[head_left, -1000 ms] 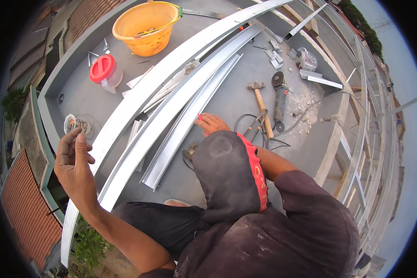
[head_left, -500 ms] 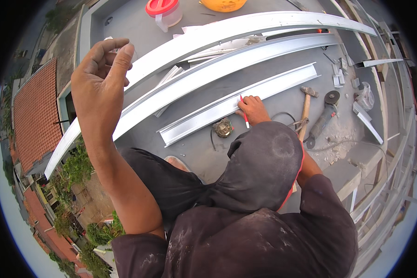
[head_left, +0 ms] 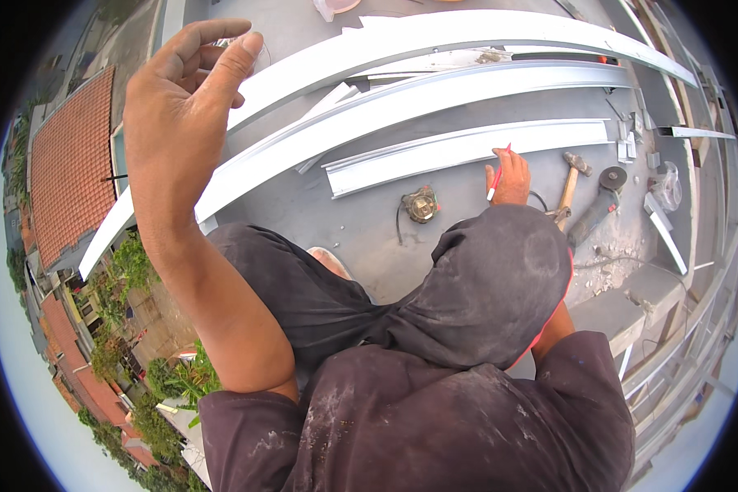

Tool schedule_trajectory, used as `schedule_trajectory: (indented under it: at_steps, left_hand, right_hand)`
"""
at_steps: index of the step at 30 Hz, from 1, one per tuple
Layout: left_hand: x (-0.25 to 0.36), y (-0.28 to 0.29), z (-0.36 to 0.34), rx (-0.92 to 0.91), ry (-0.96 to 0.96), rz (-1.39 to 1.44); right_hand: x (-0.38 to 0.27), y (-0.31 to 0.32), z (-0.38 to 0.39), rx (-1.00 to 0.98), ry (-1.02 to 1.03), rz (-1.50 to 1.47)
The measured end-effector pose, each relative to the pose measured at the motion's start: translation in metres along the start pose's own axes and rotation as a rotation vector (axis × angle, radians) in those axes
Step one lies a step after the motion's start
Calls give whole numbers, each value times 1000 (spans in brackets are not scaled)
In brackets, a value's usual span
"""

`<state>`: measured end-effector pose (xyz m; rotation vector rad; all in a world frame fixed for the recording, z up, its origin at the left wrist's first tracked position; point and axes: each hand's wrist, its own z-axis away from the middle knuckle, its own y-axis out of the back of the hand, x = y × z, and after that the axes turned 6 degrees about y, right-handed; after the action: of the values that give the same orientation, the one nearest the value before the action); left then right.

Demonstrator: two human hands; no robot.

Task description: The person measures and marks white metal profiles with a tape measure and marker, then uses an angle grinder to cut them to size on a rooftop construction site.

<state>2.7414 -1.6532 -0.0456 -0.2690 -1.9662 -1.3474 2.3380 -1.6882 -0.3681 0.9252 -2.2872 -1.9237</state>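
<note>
My left hand (head_left: 184,107) is raised at the upper left, above the long white metal channels. Its fingers curl loosely, with the thumb apart from the index finger, and no object shows in it. My right hand (head_left: 512,176) holds a slim red-and-white pencil (head_left: 492,190) between its fingers, beside the near edge of a short white metal channel (head_left: 459,156). That short piece lies on the grey floor, nearer to me than the long white channel (head_left: 418,92). Below it sits a tape measure (head_left: 421,205), close to my knees.
A hammer (head_left: 569,184) and an angle grinder (head_left: 594,215) lie right of my right hand. Rubble (head_left: 603,262) and metal offcuts (head_left: 627,148) are scattered farther right. Another long channel (head_left: 484,31) spans the back. Tiled roofs (head_left: 70,164) lie below at the left.
The short channel has turned, its left end swinging away from me toward the long one. My right hand has moved right, off the channel's face to its near edge. My view has shifted slightly.
</note>
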Motion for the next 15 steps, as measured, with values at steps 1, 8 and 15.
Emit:
schedule_trajectory:
  at_steps: [1,8,15]
  left_hand:
    - [-6,5,0,23,18,-11]
    - [-19,19,3,25,-38,-18]
    - [-35,11,39,-72,179,210]
  right_hand:
    - [-6,0,14,0,11,-25]
    - [-41,10,98,-154,6,-178]
    - [-21,85,180,-185,-387,-88]
